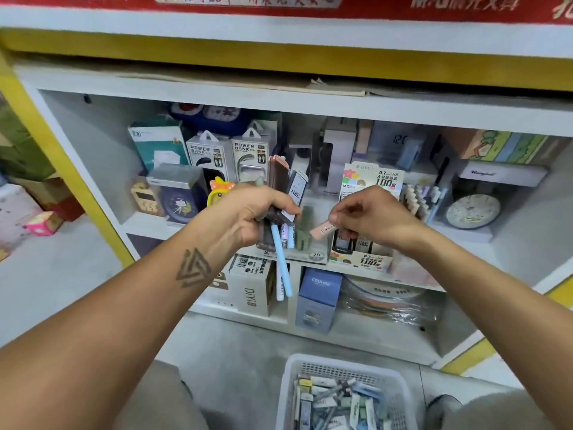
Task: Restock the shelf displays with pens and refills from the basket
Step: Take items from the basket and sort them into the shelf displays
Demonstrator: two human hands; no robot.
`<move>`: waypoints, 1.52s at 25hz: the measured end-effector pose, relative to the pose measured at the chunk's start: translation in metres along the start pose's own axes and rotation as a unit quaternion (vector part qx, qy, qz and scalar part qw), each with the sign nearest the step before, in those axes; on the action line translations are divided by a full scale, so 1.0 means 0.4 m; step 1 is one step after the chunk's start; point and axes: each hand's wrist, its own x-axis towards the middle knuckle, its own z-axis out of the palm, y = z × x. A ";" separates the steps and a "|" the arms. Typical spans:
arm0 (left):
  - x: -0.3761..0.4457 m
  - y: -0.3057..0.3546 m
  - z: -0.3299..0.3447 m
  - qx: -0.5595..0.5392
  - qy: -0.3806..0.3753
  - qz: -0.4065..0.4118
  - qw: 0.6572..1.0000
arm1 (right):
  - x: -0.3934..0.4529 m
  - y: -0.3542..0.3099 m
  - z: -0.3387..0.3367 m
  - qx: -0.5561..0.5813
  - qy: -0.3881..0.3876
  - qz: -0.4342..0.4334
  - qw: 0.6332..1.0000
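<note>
Head view, person crouched at white shelf unit. Left hand (248, 212) curled tight round a mixed bundle of stock (279, 193): flat refill packs stick up above the fist, a light blue pen (280, 259) and a white one hang below it. Right hand (369, 215) pinches a single pink refill case (324, 230) between thumb and fingertips, barcode label up, just left of the 0.7 lead display box (369, 212) on the shelf (465, 234). Basket (400, 395) on the floor below, well apart from both hands, holds many more packs.

Step in hand, judged: sorting one item out of the bundle for placement. Whether the pink case belongs in that display or the 2B tray beside it I cannot tell.

Next move needs: matching label to slot, then sliding the case in upright without knocking neighbours; left grip must hold the loose pens.
</note>
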 end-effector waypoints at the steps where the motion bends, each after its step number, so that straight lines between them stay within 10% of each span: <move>1: 0.004 -0.003 -0.003 0.004 -0.003 -0.007 1.000 | 0.006 0.000 0.003 0.001 0.009 -0.006 1.000; 33: 0.026 -0.015 -0.014 -0.102 0.012 0.026 0.994 | 0.043 0.014 0.104 -0.317 -0.026 -0.114 0.941; 38: 0.031 -0.012 -0.014 -0.149 0.040 0.044 0.987 | 0.020 -0.044 0.092 0.113 -0.121 0.005 0.986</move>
